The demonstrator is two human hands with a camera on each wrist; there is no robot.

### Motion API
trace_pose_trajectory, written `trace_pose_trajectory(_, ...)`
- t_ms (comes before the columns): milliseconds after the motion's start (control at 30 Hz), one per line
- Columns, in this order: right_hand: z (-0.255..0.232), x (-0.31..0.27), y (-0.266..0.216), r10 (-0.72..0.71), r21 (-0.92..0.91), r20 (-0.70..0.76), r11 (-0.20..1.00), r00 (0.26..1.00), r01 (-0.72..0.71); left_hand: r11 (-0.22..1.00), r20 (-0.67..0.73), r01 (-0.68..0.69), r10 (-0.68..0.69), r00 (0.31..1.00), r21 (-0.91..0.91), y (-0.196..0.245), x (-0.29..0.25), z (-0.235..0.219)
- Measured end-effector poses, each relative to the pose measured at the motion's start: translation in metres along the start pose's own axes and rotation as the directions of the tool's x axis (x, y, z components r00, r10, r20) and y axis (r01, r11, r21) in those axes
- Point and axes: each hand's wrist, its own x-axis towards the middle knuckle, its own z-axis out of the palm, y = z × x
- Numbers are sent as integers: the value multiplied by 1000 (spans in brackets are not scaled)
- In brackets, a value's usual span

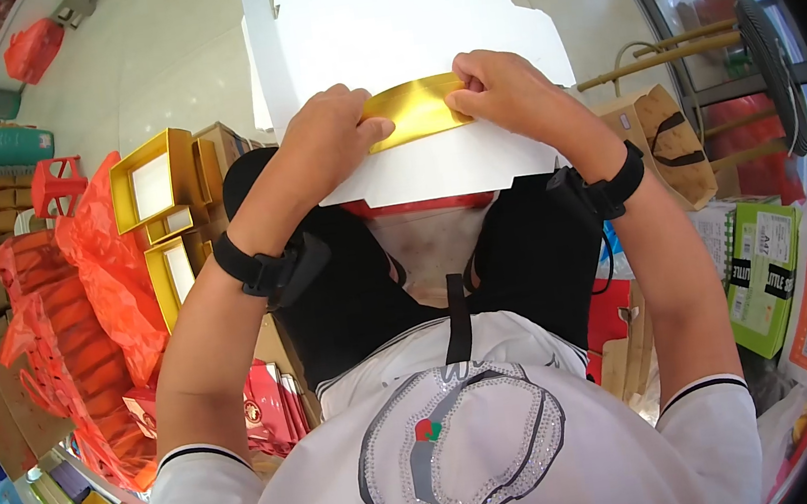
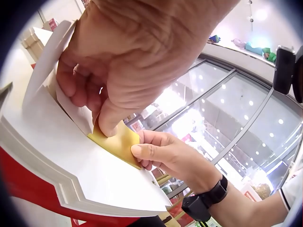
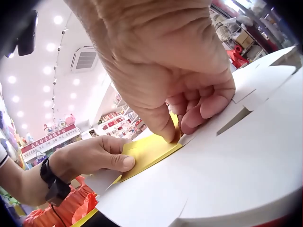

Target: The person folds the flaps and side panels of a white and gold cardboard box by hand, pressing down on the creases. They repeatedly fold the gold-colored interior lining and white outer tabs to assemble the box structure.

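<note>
A shiny gold strip (image 1: 418, 109) lies across a white die-cut card sheet (image 1: 433, 163), and both hands pinch it, one at each end. The left hand (image 1: 334, 135) holds the left end between thumb and curled fingers; the right hand (image 1: 502, 89) grips the other end the same way. In the left wrist view the gold piece (image 2: 117, 144) looks slightly bent between the two hands. The right wrist view has its lower edge (image 3: 154, 163) against the white card (image 3: 227, 165). The fingers hide the strip's ends.
Gold boxes (image 1: 151, 182) and red plastic bags (image 1: 110, 278) stand at the left. To the right are a brown paper bag (image 1: 662, 145), a fan (image 1: 772, 71) and a green box (image 1: 767, 278). A red surface (image 2: 57, 194) shows under the card.
</note>
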Motion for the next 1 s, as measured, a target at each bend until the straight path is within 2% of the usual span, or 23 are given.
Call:
trace_pose_trajectory(133,7,2,7,-49,-19,-40,999,998,48,998,4,14,-14,1000,60,4,1,2)
trace_pose_trajectory(233,7,1,5,-53,-51,-60,997,997,50,998,-79,33,-28,996,54,7,-3,6)
trace_pose_trajectory(333,3,-6,-4,4,7,-46,1000,999,-3,994,-347,-105,106,932,24,10,-14,16)
trace_pose_trajectory(433,1,-11,-8,38,87,-66,996,997,-32,939,-254,-203,275,927,278,9,-15,17)
trace_pose_trajectory(467,2,-12,-9,42,111,-81,993,996,-33,925,-233,-221,299,925,309,8,-16,19)
trace_pose_trajectory(567,9,-19,2,-117,63,-187,989,975,131,888,-197,-269,359,912,372,5,-16,21)
trace_pose_trajectory(600,10,-22,3,-255,-43,-209,967,944,252,885,-201,-282,372,906,370,5,-18,20)
trace_pose_trajectory(667,12,-29,4,-521,-258,-207,846,828,467,883,-203,-303,390,898,359,3,-19,19)
trace_pose_trajectory(700,14,-32,2,-462,-235,-156,876,873,422,882,-196,-316,399,896,349,-1,-17,18)
trace_pose_trajectory(800,13,-26,3,-540,-327,-156,818,827,473,863,-195,-349,438,878,366,-1,-17,19)
trace_pose_trajectory(900,23,-25,8,-686,-519,-187,676,703,522,844,-210,-371,473,856,388,1,-19,18)
trace_pose_trajectory(1000,22,-24,5,-747,-655,-143,564,650,504,838,-198,-369,473,859,401,0,-19,18)
